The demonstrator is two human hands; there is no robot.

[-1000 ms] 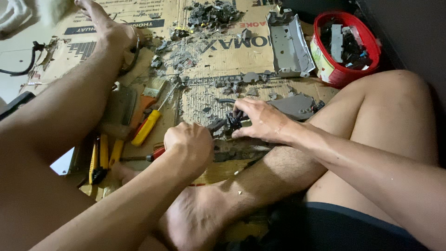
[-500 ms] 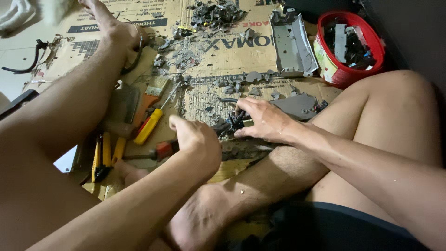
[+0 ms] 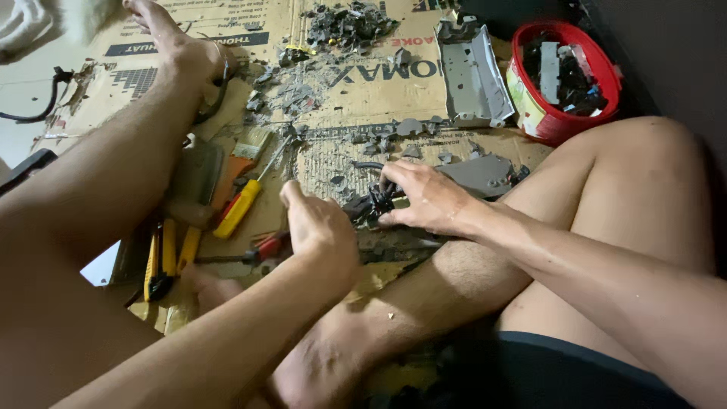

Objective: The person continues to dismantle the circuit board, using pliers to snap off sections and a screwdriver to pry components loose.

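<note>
Left hand (image 3: 322, 227) is hovering loose, grip released, over the cardboard (image 3: 356, 83). Right hand (image 3: 428, 198) is pinching a small black part (image 3: 371, 203), mostly hidden by fingers. Farther back a grey metal bracket (image 3: 473, 76) and red tub (image 3: 564, 79) are sitting.

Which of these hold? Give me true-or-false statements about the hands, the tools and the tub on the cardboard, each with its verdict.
1. The right hand grips a small dark part. True.
2. The left hand holds the yellow-handled screwdriver. False: the screwdriver lies on the cardboard, apart from that hand.
3. The red tub contains dark and grey pieces. True.
4. The red tub stands at the person's left. False: it stands at the far right, beyond the right knee.
5. A grey metal bracket lies beside the red tub. True.
</note>
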